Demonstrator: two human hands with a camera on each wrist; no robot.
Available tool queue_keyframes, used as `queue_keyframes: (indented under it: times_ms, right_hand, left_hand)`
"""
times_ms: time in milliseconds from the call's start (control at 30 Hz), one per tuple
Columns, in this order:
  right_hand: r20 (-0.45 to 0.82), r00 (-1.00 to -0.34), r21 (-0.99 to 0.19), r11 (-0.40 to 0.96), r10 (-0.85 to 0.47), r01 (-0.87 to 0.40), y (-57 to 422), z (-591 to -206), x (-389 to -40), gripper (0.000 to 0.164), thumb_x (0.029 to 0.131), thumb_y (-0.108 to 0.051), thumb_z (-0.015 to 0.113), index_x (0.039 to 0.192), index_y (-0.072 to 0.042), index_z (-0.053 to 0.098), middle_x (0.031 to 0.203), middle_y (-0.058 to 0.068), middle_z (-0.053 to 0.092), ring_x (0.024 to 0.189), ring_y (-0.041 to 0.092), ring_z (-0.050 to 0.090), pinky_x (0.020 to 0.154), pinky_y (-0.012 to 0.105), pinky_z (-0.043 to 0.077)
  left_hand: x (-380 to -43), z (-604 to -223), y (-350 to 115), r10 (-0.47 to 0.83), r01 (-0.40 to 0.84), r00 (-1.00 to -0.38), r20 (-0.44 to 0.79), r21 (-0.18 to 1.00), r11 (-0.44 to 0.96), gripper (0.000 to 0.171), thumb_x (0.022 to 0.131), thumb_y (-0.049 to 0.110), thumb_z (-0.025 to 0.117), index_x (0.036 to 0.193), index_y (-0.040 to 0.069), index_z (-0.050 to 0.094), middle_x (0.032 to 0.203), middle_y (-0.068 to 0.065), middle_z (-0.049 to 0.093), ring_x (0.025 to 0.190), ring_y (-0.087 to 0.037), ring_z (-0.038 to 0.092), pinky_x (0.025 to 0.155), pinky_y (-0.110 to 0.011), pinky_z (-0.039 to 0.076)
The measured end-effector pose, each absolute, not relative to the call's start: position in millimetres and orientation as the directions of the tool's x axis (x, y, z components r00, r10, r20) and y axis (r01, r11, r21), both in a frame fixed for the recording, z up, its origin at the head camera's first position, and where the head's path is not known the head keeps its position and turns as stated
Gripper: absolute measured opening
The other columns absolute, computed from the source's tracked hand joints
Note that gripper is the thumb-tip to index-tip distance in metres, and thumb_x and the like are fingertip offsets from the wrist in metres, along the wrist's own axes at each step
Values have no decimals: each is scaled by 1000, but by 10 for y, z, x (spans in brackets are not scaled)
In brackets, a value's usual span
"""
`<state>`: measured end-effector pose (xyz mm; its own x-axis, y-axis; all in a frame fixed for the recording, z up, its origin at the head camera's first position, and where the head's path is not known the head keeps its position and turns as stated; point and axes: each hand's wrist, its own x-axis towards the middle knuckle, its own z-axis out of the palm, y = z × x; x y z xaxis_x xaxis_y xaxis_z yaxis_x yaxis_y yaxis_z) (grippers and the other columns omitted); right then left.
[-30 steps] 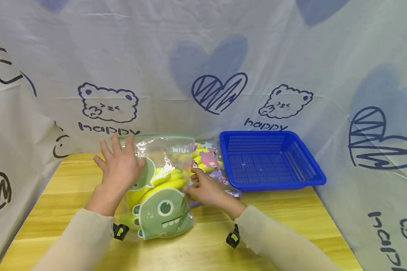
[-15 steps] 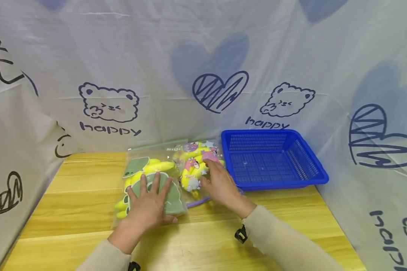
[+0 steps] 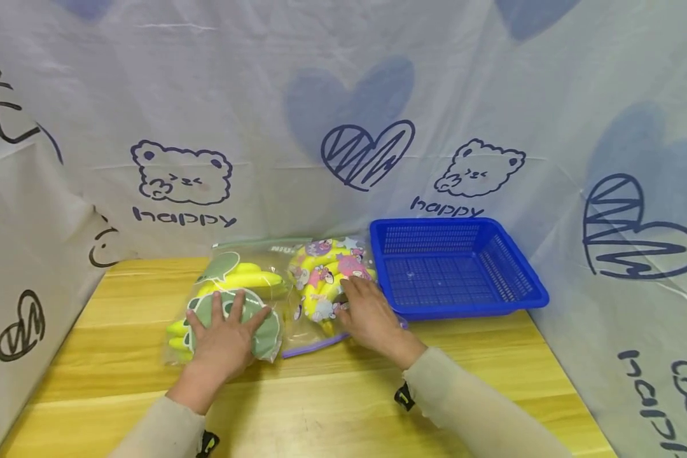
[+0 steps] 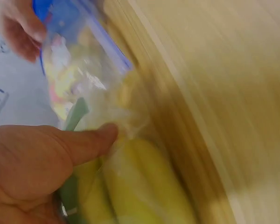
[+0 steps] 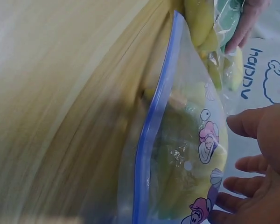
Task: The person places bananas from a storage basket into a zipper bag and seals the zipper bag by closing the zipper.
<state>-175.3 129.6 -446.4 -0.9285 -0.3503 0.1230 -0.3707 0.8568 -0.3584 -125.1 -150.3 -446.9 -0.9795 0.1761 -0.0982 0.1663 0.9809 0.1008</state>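
A clear zip bag (image 3: 266, 334) with a green monster print lies on the table, with yellow bananas (image 3: 246, 280) inside. My left hand (image 3: 220, 346) rests on it with fingers spread; in the left wrist view the thumb (image 4: 91, 142) lies straight along the plastic over the bananas. Right beside it is a second clear zip bag (image 3: 320, 280), printed with pink and purple cartoons and also holding bananas. Its purple zip strip (image 5: 151, 121) faces the near side. My right hand (image 3: 372, 318) touches this bag's right side, fingers extended and apart in the right wrist view.
A blue plastic basket (image 3: 458, 310) stands at the right, just behind the right hand, with nothing in it. White cloth (image 3: 275, 76) with hearts and bears hangs behind and at both sides of the wooden table (image 3: 343, 407).
The green-printed bag has come down flat and shifted left, off the cartoon bag. My left hand moved from its upper edge onto its front; my right hand moved onto the cartoon bag.
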Motion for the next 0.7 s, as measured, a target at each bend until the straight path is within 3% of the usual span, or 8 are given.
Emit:
queue_keyframes:
  times_ms: [133, 267, 400, 567, 700]
  right_hand:
    - [93, -930, -335, 869, -355, -365, 1294, -4514, -1756, 60, 103, -28, 65, 153, 1, 48, 160, 25, 46, 151, 43, 39, 128, 54, 25]
    - [68, -926, -327, 869, -371, -372, 1278, -4549, -1750, 61, 103, -29, 64, 153, 1, 48, 160, 25, 45, 151, 44, 39, 127, 54, 26]
    - [56, -924, -331, 866, -380, -376, 1261, -4549, -1743, 63, 103, -32, 66, 154, 0, 47, 161, 25, 43, 152, 45, 38, 128, 55, 25]
    - [46, -920, -310, 870, -388, -383, 1266, -4556, -1750, 67, 103, -35, 67, 155, 0, 45, 163, 24, 41, 153, 44, 36, 128, 56, 24]
    - [65, -918, -284, 874, -392, -394, 1290, -4570, -1766, 70, 101, -37, 69, 155, 0, 45, 163, 25, 40, 153, 45, 35, 127, 58, 24]
  left_hand:
    - [-1242, -4473, -1584, 114, 100, -988, -100, 131, 986, 83, 91, -6, 61, 165, 24, 36, 169, -34, 8, 148, -72, -2, 96, -95, 10]
    - [-1172, -4502, -1584, 36, 12, -989, -142, 165, 986, 85, 90, -13, 52, 166, 20, 31, 167, -38, 1, 144, -76, -11, 90, -97, 12]
    - [-1153, -4546, -1613, -18, -46, -988, -155, 184, 982, 82, 93, -7, 55, 167, 17, 28, 166, -40, -4, 141, -76, -17, 89, -98, 8]
    - [-1233, -4611, -1751, 13, -6, -995, -98, 197, 980, 83, 94, -8, 51, 168, 18, 25, 168, -37, -7, 144, -72, -21, 93, -96, -4]
    - [-1299, -4551, -1842, 63, 35, -992, -113, 232, 972, 95, 87, 8, 71, 168, 18, 23, 168, -37, -10, 144, -71, -24, 93, -94, -10]
